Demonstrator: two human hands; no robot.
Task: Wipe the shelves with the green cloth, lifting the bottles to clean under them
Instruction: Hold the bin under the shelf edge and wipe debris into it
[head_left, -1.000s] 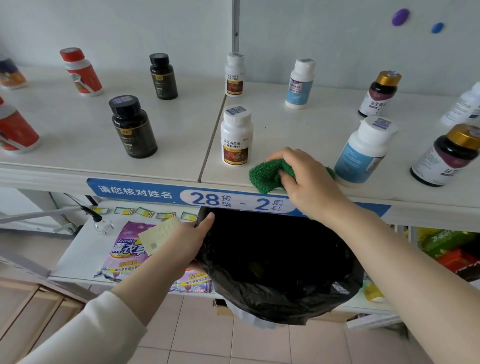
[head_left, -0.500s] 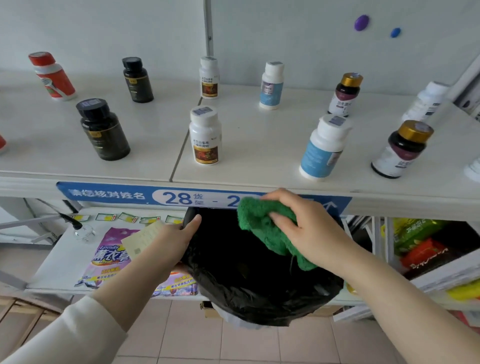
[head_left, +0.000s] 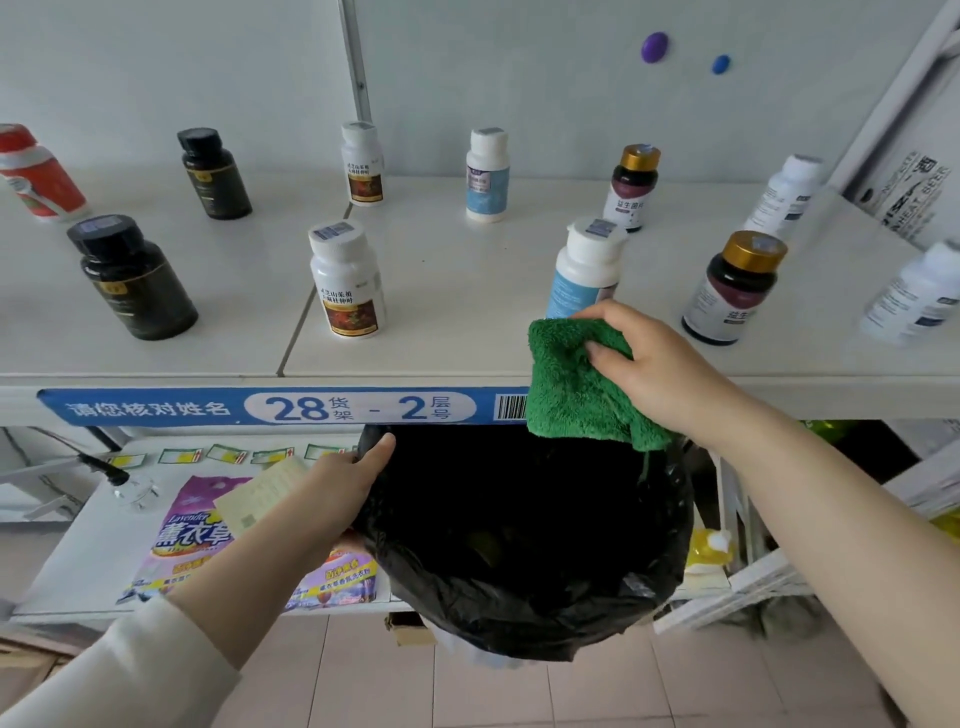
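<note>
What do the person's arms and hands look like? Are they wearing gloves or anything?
No gloves: the left hand and the right hand are both bare, with no rings or watch showing. The left arm wears a cream-white long sleeve, pushed up so the forearm is uncovered. The right arm shows no sleeve at all in this picture.

White shelf (head_left: 457, 291): bottles stand in two loose rows, well apart. Front row, left to right: black plastic bottle (head_left: 132, 280), white bottle with red-brown label (head_left: 347, 283), white bottle with pale blue label (head_left: 584, 275), dark bottle with gold cap (head_left: 735, 288). The widest gap lies between the red-brown and pale blue ones and opens onto a bare lane between the rows. Right hand (head_left: 660, 374) with folded green terry cloth (head_left: 576, 395) sits at the front edge, blocking approach to the pale blue bottle. Below the edge, black plastic bin bag (head_left: 519, 545), left hand (head_left: 343, 488) gripping its rim, fills the space.
</note>
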